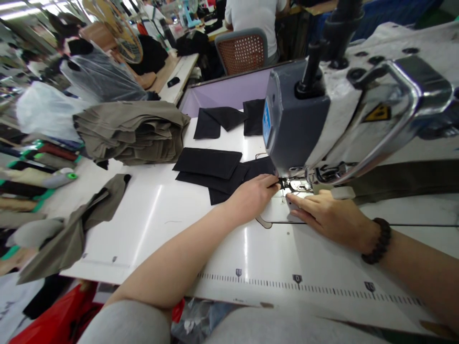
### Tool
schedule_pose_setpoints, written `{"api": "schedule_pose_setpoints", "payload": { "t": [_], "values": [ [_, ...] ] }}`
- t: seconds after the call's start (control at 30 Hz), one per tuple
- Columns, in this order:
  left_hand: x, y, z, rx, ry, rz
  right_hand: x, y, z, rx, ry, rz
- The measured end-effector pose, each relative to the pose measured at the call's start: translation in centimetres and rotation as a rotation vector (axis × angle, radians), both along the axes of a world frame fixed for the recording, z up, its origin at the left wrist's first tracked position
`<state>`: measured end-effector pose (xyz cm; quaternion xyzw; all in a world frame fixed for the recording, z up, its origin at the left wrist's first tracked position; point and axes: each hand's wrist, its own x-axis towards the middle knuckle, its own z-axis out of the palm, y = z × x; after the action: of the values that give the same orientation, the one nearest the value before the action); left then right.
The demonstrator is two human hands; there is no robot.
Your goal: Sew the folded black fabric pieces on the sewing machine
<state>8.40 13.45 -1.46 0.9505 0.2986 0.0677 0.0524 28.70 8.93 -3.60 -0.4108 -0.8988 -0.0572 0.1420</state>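
My left hand (253, 200) rests on the white sewing table (172, 248), fingers curled and pressed together beside the presser foot (299, 185). What its fingertips pinch is too small to make out. A black fabric piece (260, 166) lies just behind that hand. More folded black pieces (210, 162) overlap to its left. My right hand (328, 215), with a dark beaded bracelet (378, 241) at the wrist, lies with fingers stretched out on the metal plate in front of the foot. Above both hands stands the sewing machine head (299, 114).
A thick stack of olive-brown fabric (132, 131) stands at the back left. Black pieces (218, 122) lie behind the needle area. An olive strip (405, 179) runs under the machine arm. Thread cones (46, 177) are at far left. A person (251, 24) sits beyond.
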Motion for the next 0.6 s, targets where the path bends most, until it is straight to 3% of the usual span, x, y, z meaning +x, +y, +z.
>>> {"api": "schedule_pose_setpoints", "payload": {
  "t": [0.4, 0.53, 0.6],
  "values": [
    [0.3, 0.6, -0.3, -0.005, -0.006, 0.005, -0.2, -0.1, 0.4, 0.025, -0.013, -0.005],
    [-0.4, -0.4, 1.0, 0.008, 0.075, 0.019, 0.0, -0.1, -0.1, 0.040, 0.036, -0.004],
    [-2.0, -1.5, 2.3, 0.034, 0.181, 0.106, 0.0, -0.1, -0.4, 0.071, 0.043, -0.007]
  ]
}}
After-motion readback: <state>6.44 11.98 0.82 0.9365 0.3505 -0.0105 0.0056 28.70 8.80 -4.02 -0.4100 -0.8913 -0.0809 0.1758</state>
